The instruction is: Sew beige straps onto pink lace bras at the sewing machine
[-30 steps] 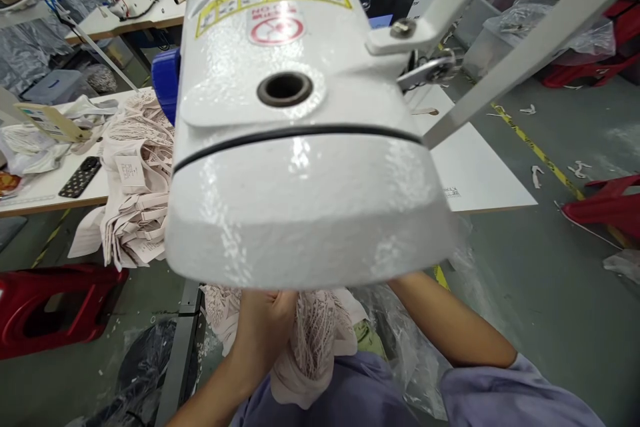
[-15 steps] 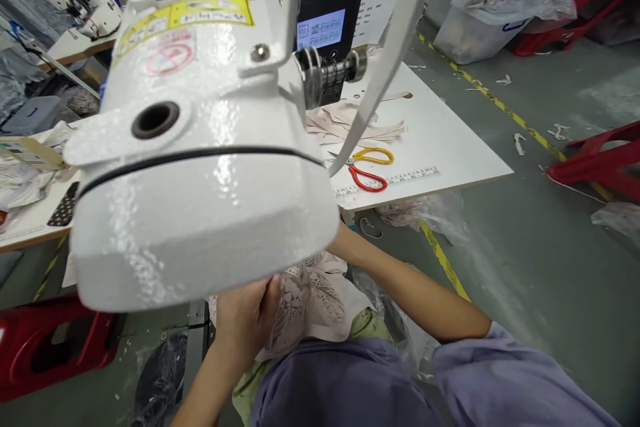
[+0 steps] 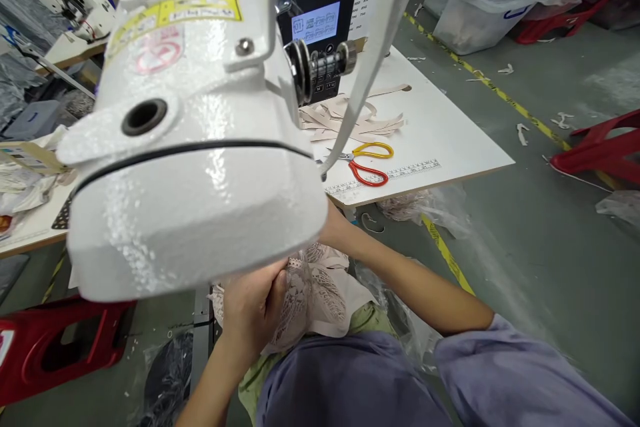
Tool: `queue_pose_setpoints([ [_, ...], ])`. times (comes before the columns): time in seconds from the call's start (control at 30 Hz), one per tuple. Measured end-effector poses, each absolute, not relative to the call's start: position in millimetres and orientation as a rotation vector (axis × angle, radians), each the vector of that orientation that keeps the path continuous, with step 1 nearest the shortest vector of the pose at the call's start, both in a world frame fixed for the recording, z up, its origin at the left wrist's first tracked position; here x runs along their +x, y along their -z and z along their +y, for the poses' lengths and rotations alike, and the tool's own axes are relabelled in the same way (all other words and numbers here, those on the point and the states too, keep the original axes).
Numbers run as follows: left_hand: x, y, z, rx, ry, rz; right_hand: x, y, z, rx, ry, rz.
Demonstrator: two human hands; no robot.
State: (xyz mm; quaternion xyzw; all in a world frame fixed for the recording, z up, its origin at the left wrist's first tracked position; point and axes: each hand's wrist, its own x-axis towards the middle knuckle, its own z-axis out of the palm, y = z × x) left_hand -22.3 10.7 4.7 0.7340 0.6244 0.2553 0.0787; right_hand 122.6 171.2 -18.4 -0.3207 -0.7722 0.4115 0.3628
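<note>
A pale pink lace bra lies over my lap beneath the head of a white sewing machine. My left hand is closed on the bra's left part, the thumb pressed against the curled fingers, just under the machine's lower edge. Of my right hand only the back near the wrist shows, by the machine's right side above the lace. Its fingers are hidden behind the machine head, as are the needle and the presser foot. A pale strip of elastic runs down to the machine's right side.
Scissors with yellow and red handles lie on the white table beside a printed ruler. Behind them are cut pale strips and a lit control panel. Red stools and plastic bins stand around.
The view has shifted slightly, so the machine sits a little further left. My left hand has moved slightly up and right with the lace, and my right wrist a little left.
</note>
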Motion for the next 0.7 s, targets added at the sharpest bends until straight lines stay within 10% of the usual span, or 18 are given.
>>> queue_pose_setpoints([
  [0.7, 19.3, 2.8, -7.2, 2.465, -0.731, 2.151, 128.1, 17.7, 162.2, -0.831, -1.010, -1.942],
])
